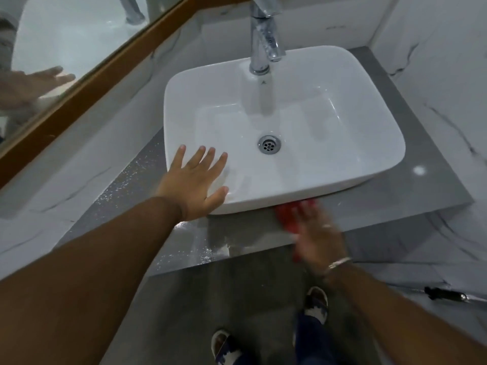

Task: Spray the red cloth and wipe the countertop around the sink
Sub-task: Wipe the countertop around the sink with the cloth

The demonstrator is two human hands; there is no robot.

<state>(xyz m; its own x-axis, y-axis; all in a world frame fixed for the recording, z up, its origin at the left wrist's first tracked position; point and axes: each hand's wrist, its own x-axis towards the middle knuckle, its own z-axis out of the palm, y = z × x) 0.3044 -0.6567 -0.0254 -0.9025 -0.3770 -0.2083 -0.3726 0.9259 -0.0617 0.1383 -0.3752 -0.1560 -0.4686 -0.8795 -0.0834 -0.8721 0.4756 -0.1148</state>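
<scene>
A white rectangular basin [342, 164] sits on a grey speckled countertop [253, 227]. My left hand [195, 180] lies flat with fingers spread on the basin's near-left rim, holding nothing. My right hand [316, 230] is blurred and presses a red cloth [286, 217] onto the countertop strip just in front of the basin, near the front edge. Most of the cloth is hidden under that hand. No spray bottle is in view.
A chrome tap [263, 40] rises behind the basin. A wood-framed mirror [79, 83] runs along the left wall. White specks lie on the left countertop [123, 180]. A black hose sprayer [445, 295] hangs at the right; my feet [315, 301] stand on the grey floor.
</scene>
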